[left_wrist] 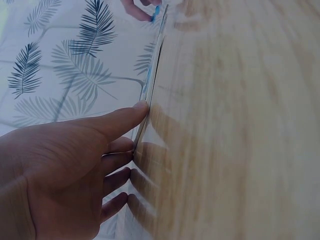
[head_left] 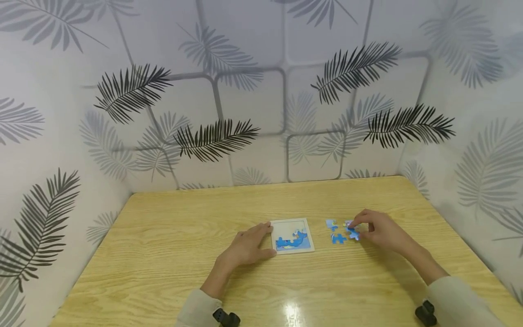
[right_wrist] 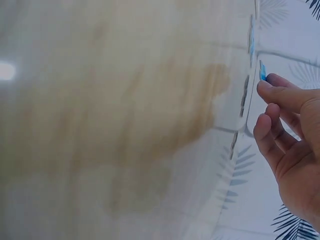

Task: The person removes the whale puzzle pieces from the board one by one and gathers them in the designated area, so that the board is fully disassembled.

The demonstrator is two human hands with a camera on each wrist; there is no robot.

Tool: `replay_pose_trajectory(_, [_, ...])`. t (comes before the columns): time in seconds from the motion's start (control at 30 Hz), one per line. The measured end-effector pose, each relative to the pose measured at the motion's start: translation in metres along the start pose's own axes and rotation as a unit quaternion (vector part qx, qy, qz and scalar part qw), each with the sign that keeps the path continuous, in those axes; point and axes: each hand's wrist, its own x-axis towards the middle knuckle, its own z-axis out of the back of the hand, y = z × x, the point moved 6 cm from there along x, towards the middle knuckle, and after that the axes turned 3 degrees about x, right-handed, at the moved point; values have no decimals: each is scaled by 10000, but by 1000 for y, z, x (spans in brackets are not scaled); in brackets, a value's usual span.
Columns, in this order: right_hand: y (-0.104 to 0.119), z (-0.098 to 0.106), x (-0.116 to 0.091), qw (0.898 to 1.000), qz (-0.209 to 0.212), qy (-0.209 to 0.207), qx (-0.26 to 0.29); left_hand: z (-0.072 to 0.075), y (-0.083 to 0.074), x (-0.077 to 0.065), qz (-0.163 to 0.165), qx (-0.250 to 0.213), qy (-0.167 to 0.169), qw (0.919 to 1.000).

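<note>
Head view, left to right: wooden table [head_left: 163, 254] boxed in by leaf-print walls [head_left: 122, 91] on three sides. Person's left hand [head_left: 248, 247] lies flat on the tabletop, fingers straight and close together, tips touching the left edge of a small square puzzle tray [head_left: 292, 235]. Thumb sits at the tray's near left corner. Tray lies near the table's middle, partly filled: blue pieces along the lower half, upper part bare and pale.

Just right of the tray, apart from it, loose blue puzzle pieces [head_left: 335, 231] lie on the wood, one farther back, one nearer. Right hand [head_left: 377, 230] rests beside them, thumb and forefinger pinching a blue piece [head_left: 353, 233] at the table surface; other fingers loosely curled behind. Cannot tell if the piece is lifted or on the wood.

Left wrist view: left hand [left_wrist: 65, 170] with fingers straight and stacked together, fingertips [left_wrist: 141, 107] pressing the tray's thin edge [left_wrist: 150, 85]. The other hand's fingers with a blue bit show at the top.

Right wrist view: right hand [right_wrist: 290, 140], fingertips pinched on the blue piece [right_wrist: 262, 71]; wood grain blurred, glare spot at left. Pale sleeves and black wrist mounts at the head view's bottom.
</note>
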Motion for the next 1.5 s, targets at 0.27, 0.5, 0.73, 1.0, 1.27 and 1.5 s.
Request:
replay_pose_trajectory(0.27, [-11, 1, -8, 9990, -236, 300, 238, 2, 1, 0, -32, 30, -42, 10000])
replay_pose_trajectory(0.5, [-12, 0, -8, 9965, -503, 559, 363, 2, -2, -1, -50, -7, -47, 10000])
replay_pose_trajectory(0.73, [9, -8, 10, 9991, -207, 239, 278, 5, -4, -3, -82, 34, -18, 10000])
replay_pose_trajectory(1.0, [33, -49, 40, 9933, 82, 871, 749, 0, -1, 0, -118, 107, -31, 9999])
replay_pose_trajectory(1.27, [55, -74, 64, 9905, 179, 1072, 844, -9, 10, 9, -31, 155, -89, 9998])
replay_pose_trajectory(1.5, [62, -89, 78, 9871, 8, 1365, 842, -7, 10, 6, 31, 97, -66, 9999])
